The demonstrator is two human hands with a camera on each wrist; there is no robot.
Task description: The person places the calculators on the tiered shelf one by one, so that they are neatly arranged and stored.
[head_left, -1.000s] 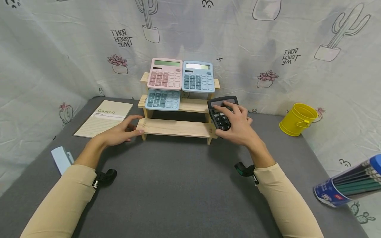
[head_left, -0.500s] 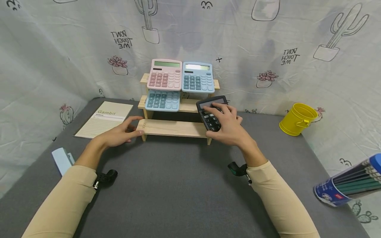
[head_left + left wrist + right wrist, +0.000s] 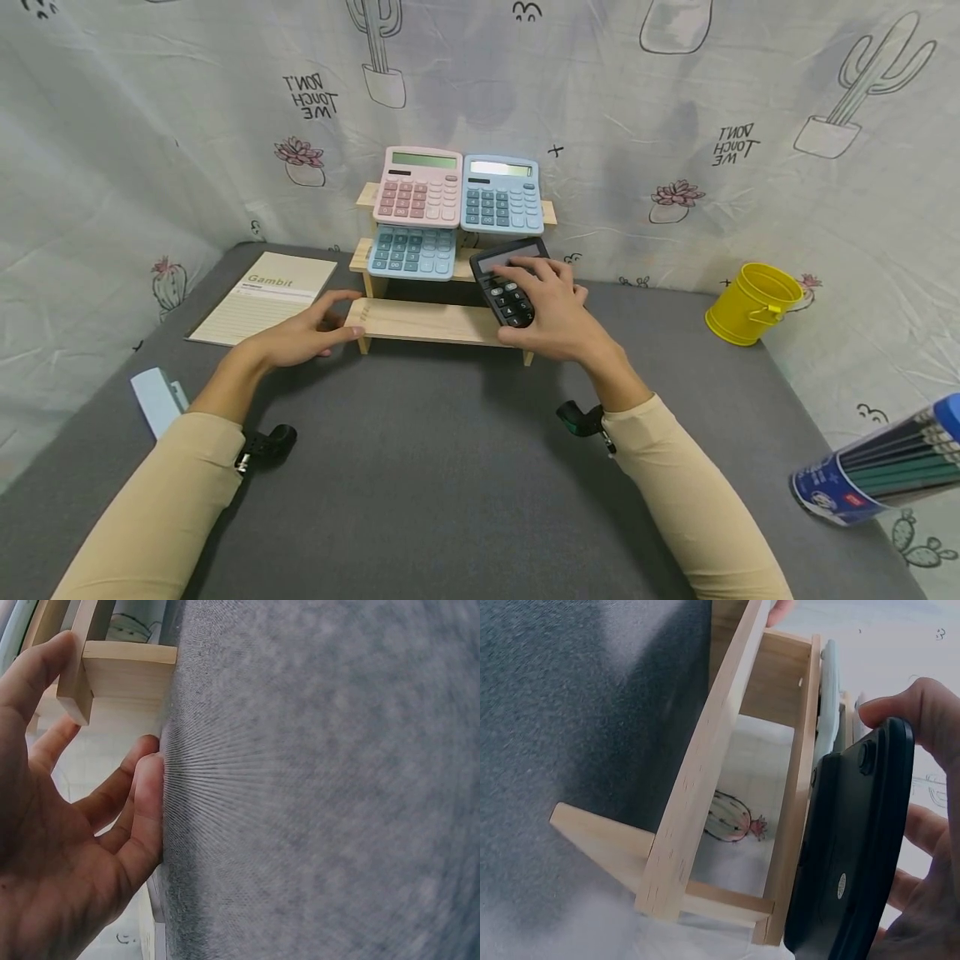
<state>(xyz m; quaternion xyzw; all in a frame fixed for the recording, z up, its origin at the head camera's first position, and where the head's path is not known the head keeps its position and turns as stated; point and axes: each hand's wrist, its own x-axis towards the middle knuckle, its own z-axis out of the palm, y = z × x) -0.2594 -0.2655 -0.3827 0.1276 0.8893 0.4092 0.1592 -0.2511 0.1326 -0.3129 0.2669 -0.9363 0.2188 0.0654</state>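
Observation:
A black calculator [image 3: 513, 292] is gripped in my right hand [image 3: 551, 308], tilted over the right part of the wooden tiered rack [image 3: 427, 321]. In the right wrist view its dark back with rubber feet [image 3: 855, 847] faces the rack's shelves. My left hand [image 3: 307, 333] pinches the left end of the lowest shelf between thumb and index finger; the other fingers rest by the tabletop in the left wrist view. On the top tier stand a pink calculator [image 3: 420, 187] and a blue calculator [image 3: 501, 194]. Another blue calculator [image 3: 412, 252] leans on the middle tier's left side.
A Gambit notepad [image 3: 262, 296] lies left of the rack on the grey table [image 3: 420, 483]. Nearer stands a pale blue stapler-like object [image 3: 157, 400], partly hidden by the left sleeve. To the right are a yellow bucket [image 3: 752, 304] and a tub of pencils [image 3: 862, 467].
My right hand has carried the black calculator leftward, from the rack's right end to over its middle tier's right half. My left hand has stayed at the shelf's left end.

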